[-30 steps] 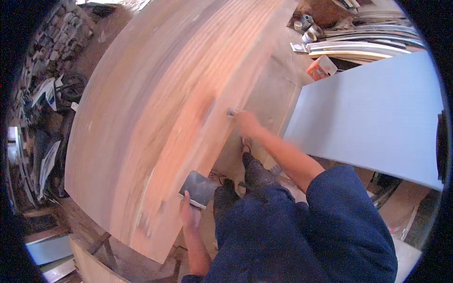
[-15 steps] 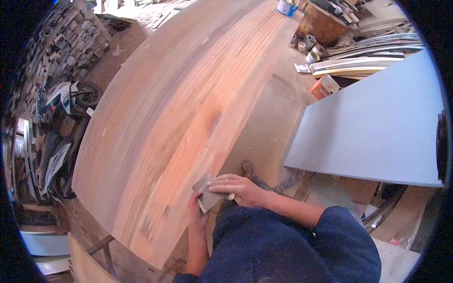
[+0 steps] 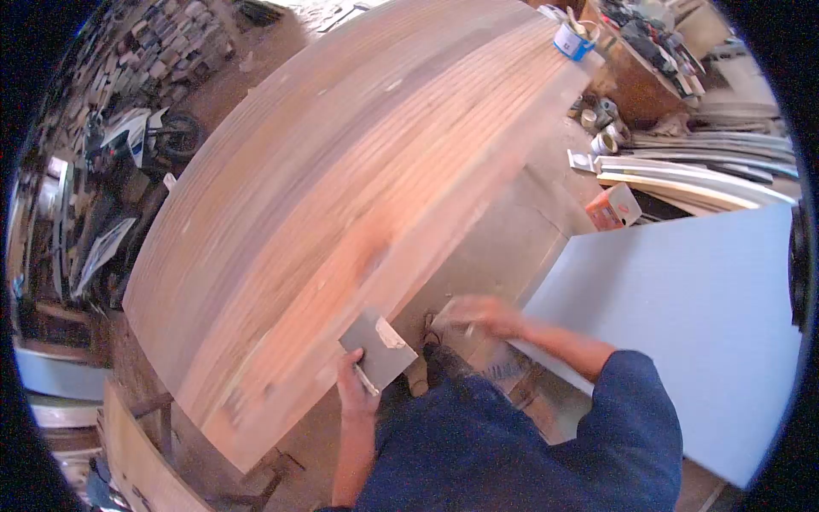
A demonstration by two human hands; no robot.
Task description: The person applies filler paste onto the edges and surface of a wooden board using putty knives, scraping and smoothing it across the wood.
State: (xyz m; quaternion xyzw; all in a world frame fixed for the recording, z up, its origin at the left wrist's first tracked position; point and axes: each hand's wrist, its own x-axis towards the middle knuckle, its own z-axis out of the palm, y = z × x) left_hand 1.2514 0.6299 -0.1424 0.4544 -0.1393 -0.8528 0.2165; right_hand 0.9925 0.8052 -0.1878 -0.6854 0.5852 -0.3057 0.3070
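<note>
My left hand (image 3: 354, 388) grips a flat grey plate (image 3: 363, 341) by its lower edge, with the thumb on top. A pale lump of putty (image 3: 390, 334) lies near the plate's upper right edge. To the right, apart from the plate, my right hand (image 3: 495, 316) is smeared by motion. Its fingers are closed around what looks like a putty knife (image 3: 445, 319), whose blade is blurred. The long wooden panel (image 3: 281, 247), striped in brown and orange, lies just beyond the plate. A dark knot-like patch (image 3: 373, 260) shows on its near side.
A blue-and-white can (image 3: 572, 41) stands at the panel's far right corner. On the right is a large pale blue board (image 3: 674, 316), with an orange-and-white box (image 3: 612, 207) behind it. Curved strips (image 3: 699, 175) and small cans (image 3: 607, 136) lie farther back. A motorcycle (image 3: 128, 145) stands left.
My right hand has left the plate and swung right with the putty knife, exposing the putty. My left hand still holds the plate. The whole view has turned and shifted.
</note>
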